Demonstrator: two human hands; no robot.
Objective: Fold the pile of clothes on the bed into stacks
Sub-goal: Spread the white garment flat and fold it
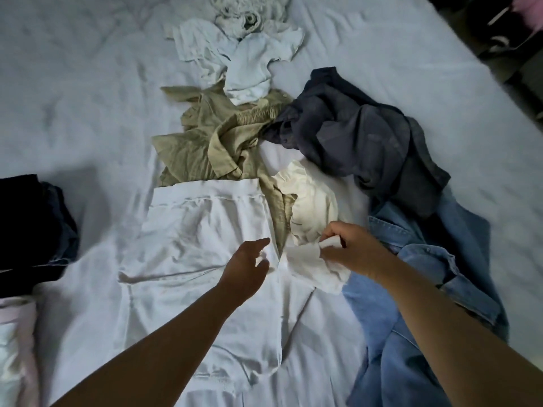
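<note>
Landmark: white garment [205, 254], spread flat on the bed [73, 83], its waistband edge at the far side.
Left hand [245, 270]: hovers over the white garment's right edge, fingers loosely extended, grasping nothing.
Right hand [349, 251]: just right of the white garment, thumb and fingers pinching a small white cloth [311, 265] that hangs below the hand.
Cream cloth [314, 207]: crumpled, just beyond the right hand, at the white garment's far right corner.
Khaki shirt [211, 142]: rumpled, touching the white garment's far edge.
Dark blue shirt [361, 136]: heaped to the right of the khaki shirt.
Denim shirt [411, 289]: right of the white garment, under the right forearm.
Pale clothes [244, 54]: loose heap well beyond the khaki shirt.
Dark stack [32, 227]: folded, left of the white garment, apart from it.
Pink-white fabric [14, 348]: near the dark stack, at the frame's left edge; blurred.
</note>
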